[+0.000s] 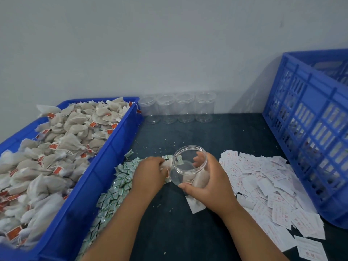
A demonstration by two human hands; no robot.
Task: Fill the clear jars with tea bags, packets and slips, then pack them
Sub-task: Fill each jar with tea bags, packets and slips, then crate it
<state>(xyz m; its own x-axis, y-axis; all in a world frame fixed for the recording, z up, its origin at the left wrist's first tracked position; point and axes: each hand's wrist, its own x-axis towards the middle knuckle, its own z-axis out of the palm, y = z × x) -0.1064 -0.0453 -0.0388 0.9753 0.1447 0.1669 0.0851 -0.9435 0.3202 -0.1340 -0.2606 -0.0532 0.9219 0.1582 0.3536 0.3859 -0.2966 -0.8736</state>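
Clear plastic fills my right fingers [200, 158]: they curl round the jar [185, 167], thumb on the near side and the rest hooked over the far rim. They hold it tipped so the mouth faces up and toward the left. My left fingers [162, 165] are closed in a pinch on a tea bag [167, 163] right at the jar's left side, touching or almost touching its side; I cannot tell which. The left hand [150, 173] lies knuckles up over the edge of the green packets [116, 185]. The right hand [211, 183] cups the jar from the right, wrist low over the desk [188, 234], with one loose slip [195, 205] under it.

I judge the task to be at an early stage. This jar holds a few tea bags [199, 180] in its lower end and something small and pale near the mouth, a tag or a packet, too small to name. Four empty jars [177, 108] stand in a row at the wall [169, 53], untouched. The tray [120, 147] on the left is heaped with more bags, and the packets run beside it. The slips [263, 178] spread on the right up to the crate [318, 108]. Pale shapes show through the crate's grid, but I cannot make out what they are, so I cannot say how many jars are packed.
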